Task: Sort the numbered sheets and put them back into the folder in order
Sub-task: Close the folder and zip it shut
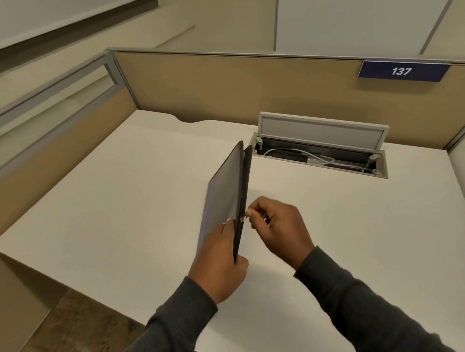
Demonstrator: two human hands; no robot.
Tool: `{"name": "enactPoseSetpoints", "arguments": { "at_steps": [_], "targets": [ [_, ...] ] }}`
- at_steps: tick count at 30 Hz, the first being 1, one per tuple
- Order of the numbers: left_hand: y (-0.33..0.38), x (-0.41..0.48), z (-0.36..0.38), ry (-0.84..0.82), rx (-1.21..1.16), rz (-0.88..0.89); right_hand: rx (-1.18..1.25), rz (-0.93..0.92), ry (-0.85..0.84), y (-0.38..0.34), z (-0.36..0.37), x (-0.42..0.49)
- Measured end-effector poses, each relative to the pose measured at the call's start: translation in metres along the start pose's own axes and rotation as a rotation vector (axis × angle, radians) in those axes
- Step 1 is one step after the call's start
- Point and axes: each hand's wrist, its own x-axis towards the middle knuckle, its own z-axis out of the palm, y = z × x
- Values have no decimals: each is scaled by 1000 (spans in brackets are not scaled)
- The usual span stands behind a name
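Left fingers (226, 227) clamp the folder (226, 189), right fingers (255, 209) pinch its clasp (241, 220); sign (402, 71) reads 137.

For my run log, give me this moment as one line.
left hand: grips folder over desk | right hand: pinches clasp on folder edge | cable hatch: open

You're looking down at a white worktop (106, 204) sitting inside a cubicle, with tan partition panels (221, 85) running along its back and left. A blue sign (403, 71) reading 137 is hanging off the back panel's top edge. The cable hatch (383, 168) is standing open, lid (323, 130) tilted up, white cables (322, 159) lying inside. Wood-look floor (72, 332) is showing lower left.
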Motion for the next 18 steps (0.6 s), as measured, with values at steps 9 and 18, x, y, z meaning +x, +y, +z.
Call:
{"name": "enactPoseSetpoints", "arguments": {
  "at_steps": [9, 18],
  "targets": [
    [-53, -32, -62, -145, -142, 74, -21, 213, 192, 29, -48, 62],
    [-23, 26, -30, 262, 381, 159, 106, 298, 142, -1, -28, 38]
  ]
}}
